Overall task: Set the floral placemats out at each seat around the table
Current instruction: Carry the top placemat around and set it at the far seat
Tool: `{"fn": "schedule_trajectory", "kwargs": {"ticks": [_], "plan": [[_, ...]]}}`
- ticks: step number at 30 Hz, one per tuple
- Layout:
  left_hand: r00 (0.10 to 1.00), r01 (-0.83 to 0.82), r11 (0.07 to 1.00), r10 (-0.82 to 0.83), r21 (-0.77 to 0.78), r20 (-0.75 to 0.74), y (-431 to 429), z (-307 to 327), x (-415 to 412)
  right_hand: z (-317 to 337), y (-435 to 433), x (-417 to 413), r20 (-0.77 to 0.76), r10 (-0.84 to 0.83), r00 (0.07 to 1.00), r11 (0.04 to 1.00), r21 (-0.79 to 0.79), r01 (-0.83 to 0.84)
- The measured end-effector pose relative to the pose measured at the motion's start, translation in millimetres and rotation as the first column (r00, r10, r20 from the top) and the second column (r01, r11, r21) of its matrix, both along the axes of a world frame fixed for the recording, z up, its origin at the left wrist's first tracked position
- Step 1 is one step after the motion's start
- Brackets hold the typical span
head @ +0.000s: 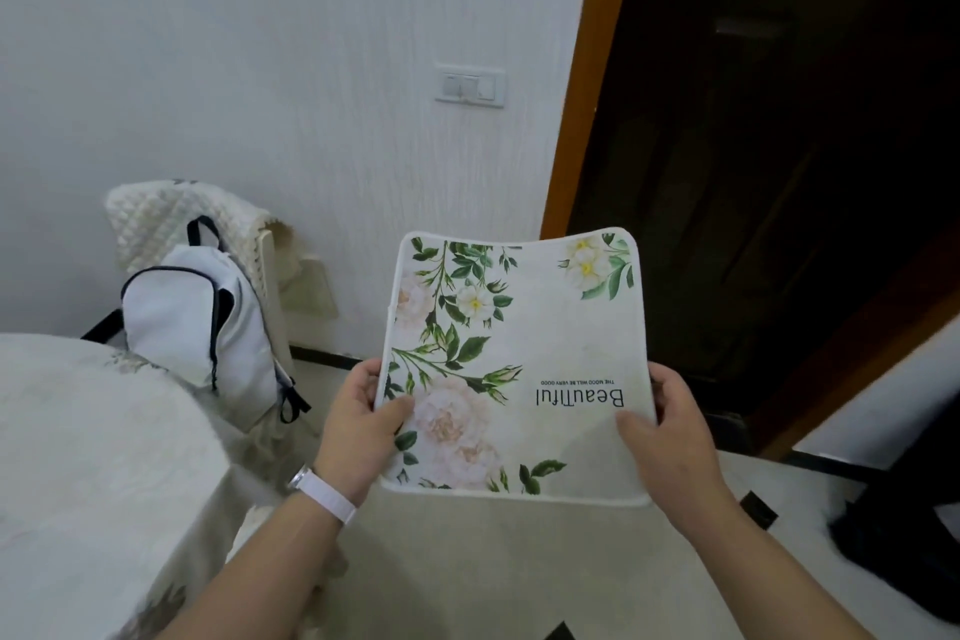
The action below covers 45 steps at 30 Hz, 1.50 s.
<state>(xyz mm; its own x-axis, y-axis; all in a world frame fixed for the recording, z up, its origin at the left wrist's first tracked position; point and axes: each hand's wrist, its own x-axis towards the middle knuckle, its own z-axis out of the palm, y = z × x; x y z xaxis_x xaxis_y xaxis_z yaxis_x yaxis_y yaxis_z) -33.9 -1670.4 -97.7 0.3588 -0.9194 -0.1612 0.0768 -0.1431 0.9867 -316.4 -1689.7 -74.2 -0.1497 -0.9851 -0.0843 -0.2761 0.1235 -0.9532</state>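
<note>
Both hands carry one floral placemat (pixel 519 369) in mid-air: left hand (pixel 358 426) and right hand (pixel 670 437) each have a grip pinching a side edge. Step in hand is transport; the tabletop (pixel 78 431) lies left of the left grip, so the next move likely calls for swinging leftward and laying it flat at a seat.

The placemat (pixel 524 369) sits up in the air between the left hand (pixel 358 431) and right hand (pixel 670 437), over the floor. Left of it lies the table (pixel 93 457); behind that, a backpack (pixel 202 322) rests on a chair (pixel 156 218) against the wall.
</note>
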Motion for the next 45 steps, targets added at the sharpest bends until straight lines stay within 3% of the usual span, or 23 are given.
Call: {"fn": "schedule_trajectory", "kwargs": {"ticks": [9, 16, 22, 33, 45], "plan": [[0.969, -0.248, 0.968, 0.248, 0.030, 0.002, -72.8, -9.8, 47.0, -21.1, -135.8, 58.4, 0.047, 0.235, 0.971, 0.972, -0.011, -0.235], [0.890, -0.453, 0.889, 0.455, 0.063, -0.031, -160.8, -7.5, 64.1, -28.0, -282.8, 97.9, 0.058, 0.439, 0.897, 0.898, -0.028, -0.438], [0.758, -0.646, 0.762, 0.647, 0.041, -0.076, -197.0, 2.3, 86.1, -19.6, -372.5, 155.8, 0.096, 0.620, 0.778, 0.783, -0.030, -0.621], [0.522, -0.849, 0.522, 0.853, 0.086, -0.022, -181.5, -10.2, 138.6, -38.5, -411.4, 275.9, 0.109, 0.820, 0.562, 0.562, 0.030, -0.827], [0.422, -0.898, 0.428, 0.904, 0.104, -0.073, -180.4, -37.0, 284.1, -35.4, -424.9, 446.6, 0.023, 0.890, 0.455, 0.454, 0.045, -0.890]]}}
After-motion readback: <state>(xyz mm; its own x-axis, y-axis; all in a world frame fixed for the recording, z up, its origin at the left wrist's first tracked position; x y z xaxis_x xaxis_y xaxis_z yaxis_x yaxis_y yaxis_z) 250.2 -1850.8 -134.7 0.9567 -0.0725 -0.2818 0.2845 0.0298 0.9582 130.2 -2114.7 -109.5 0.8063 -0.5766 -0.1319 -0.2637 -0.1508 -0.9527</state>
